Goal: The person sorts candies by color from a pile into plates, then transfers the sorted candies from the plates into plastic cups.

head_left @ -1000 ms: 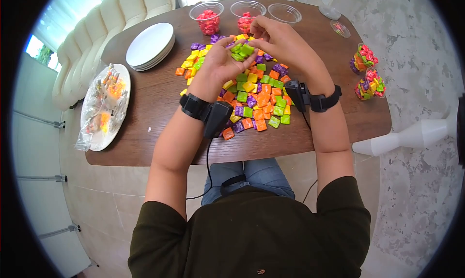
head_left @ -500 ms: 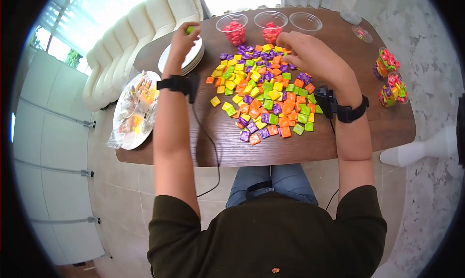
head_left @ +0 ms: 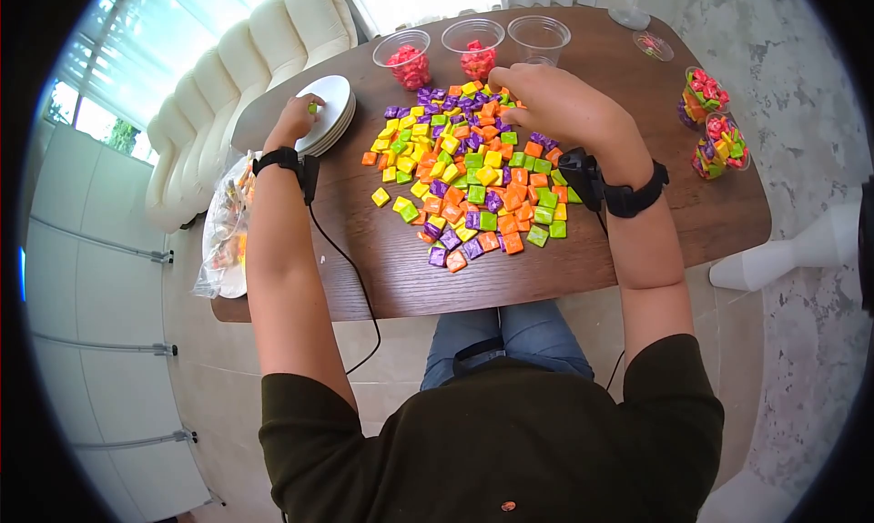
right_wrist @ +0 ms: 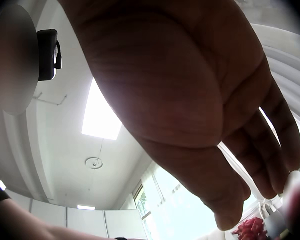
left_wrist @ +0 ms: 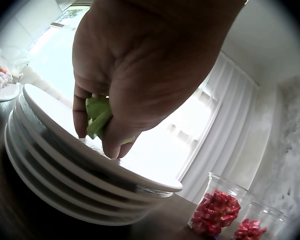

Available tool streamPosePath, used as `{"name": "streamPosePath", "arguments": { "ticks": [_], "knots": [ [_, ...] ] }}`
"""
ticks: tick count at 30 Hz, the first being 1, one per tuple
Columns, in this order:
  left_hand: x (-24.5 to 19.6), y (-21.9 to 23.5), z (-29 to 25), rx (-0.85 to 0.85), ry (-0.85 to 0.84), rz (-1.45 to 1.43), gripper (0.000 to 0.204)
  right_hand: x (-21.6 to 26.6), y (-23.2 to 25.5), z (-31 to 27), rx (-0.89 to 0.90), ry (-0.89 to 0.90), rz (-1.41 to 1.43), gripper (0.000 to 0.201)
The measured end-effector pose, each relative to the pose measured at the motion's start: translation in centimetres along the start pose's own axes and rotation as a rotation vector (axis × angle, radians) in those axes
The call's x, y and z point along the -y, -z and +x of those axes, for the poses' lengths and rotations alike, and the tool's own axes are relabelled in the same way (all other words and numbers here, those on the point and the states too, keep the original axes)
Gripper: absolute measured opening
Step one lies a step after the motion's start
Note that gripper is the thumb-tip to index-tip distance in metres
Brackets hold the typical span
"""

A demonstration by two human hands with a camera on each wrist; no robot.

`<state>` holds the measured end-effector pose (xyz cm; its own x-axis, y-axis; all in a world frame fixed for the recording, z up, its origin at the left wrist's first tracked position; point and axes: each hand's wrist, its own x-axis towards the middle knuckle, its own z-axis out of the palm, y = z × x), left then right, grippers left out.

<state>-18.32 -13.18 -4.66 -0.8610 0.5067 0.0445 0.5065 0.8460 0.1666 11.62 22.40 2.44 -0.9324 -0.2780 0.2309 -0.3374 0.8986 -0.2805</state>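
Note:
My left hand (head_left: 293, 122) is over the stack of white plates (head_left: 339, 93) at the far left. Green wrapped candies (left_wrist: 98, 116) sit within its curled fingers, partly hidden by the palm. In the left wrist view the fingertips come right down at the top plate (left_wrist: 45, 102). My right hand (head_left: 569, 104) hovers above the far side of the candy pile (head_left: 455, 172), a mix of yellow, orange, purple and green squares. Its fingers bend loosely, and nothing shows between them in the right wrist view.
Two clear cups (head_left: 401, 60) with red candies stand at the table's far edge, beside an empty clear cup (head_left: 539, 39). At the right edge are two cups (head_left: 722, 148) of mixed candies and a clear lid (head_left: 653, 45). A bagged platter (head_left: 218, 250) lies on the left.
My left hand has carried the green candies from above the pile leftward to the plates, lowering over the top one. My right hand stays over the pile's far side.

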Motion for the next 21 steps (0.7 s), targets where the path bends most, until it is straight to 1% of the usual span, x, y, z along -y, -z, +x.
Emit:
{"name": "streamPosePath", "arguments": {
  "ticks": [3, 6, 9, 12, 13, 15, 16, 17, 18, 19, 20, 21],
  "knots": [
    [0.2, -0.2, -0.3, -0.047, -0.024, -0.006, 0.035, 0.0, 0.1, -0.1, -0.002, -0.002, -0.008, 0.032],
    [-0.1, 0.0, -0.1, 0.016, 0.118, -0.093, 0.039, -0.4, -0.3, -0.1, -0.021, 0.016, -0.004, 0.033],
    [-3.6, 1.9, -1.8, 0.023, 0.184, -0.251, 0.045, 0.0, -0.5, 0.3, 0.052, -0.022, -0.018, 0.032],
    [-6.7, 1.9, -2.7, -0.286, 0.007, -0.213, 0.05, -0.5, -1.7, 0.7, 0.065, 0.005, 0.0, 0.027],
    [-8.6, 1.9, -3.3, -0.359, -0.112, -0.201, 0.045, -0.9, -2.2, 1.1, 0.123, -0.009, 0.013, 0.025],
    [-14.2, 3.1, -6.0, -0.298, -0.244, -0.26, 0.039, -1.7, -3.3, 1.8, 0.241, -0.041, 0.031, 0.02],
    [-17.2, 3.4, -7.6, -0.226, -0.325, -0.332, 0.034, -1.9, -3.8, 2.0, 0.266, -0.086, 0.01, 0.019],
    [-18.9, 2.8, -8.0, -0.057, -0.371, -0.516, 0.032, -2.0, -4.4, 2.1, 0.289, -0.131, -0.014, 0.018],
    [-20.6, 2.8, -8.5, 0.115, -0.483, -0.575, 0.03, -2.3, -5.0, 2.3, 0.31, -0.175, -0.039, 0.018],
    [-22.1, 2.5, -9.5, 0.172, -0.553, -0.569, 0.028, -2.7, -5.7, 2.5, 0.298, -0.137, -0.075, 0.02],
    [-23.1, 1.8, -9.7, 0.309, -0.595, -0.571, 0.029, -3.2, -6.2, 2.4, 0.286, -0.119, -0.05, 0.019],
    [-24.1, 1.3, -10.0, 0.366, -0.612, -0.441, 0.028, -3.4, -6.4, 2.6, 0.285, -0.127, -0.036, 0.018]
  ]
}}
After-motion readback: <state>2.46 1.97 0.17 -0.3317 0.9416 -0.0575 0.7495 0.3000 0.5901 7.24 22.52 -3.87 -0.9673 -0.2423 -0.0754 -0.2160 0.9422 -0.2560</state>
